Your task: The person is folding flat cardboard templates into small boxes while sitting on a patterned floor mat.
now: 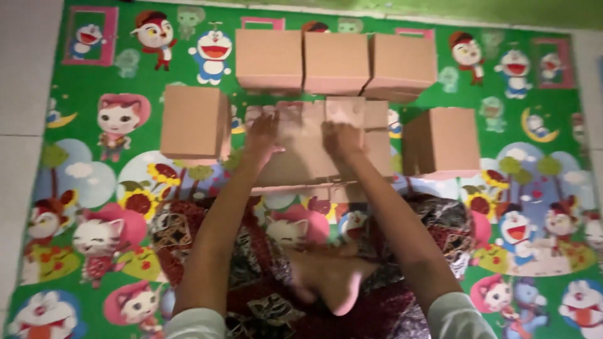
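Observation:
A flat, unfolded brown cardboard box (301, 157) lies on the cartoon-printed mat in front of me. My left hand (262, 134) presses on its left part, fingers spread. My right hand (341, 137) rests on its upper middle, at a flap edge; whether it grips the flap is blurred. Both arms reach forward over my crossed legs, and a bare foot (333, 279) shows near the bottom.
Three assembled cardboard boxes stand in a row at the back (269, 59) (336, 63) (402, 66). Another box (193, 122) stands at the left, one more (443, 141) at the right. The colourful mat (94, 188) lies on pale tile floor (25, 94).

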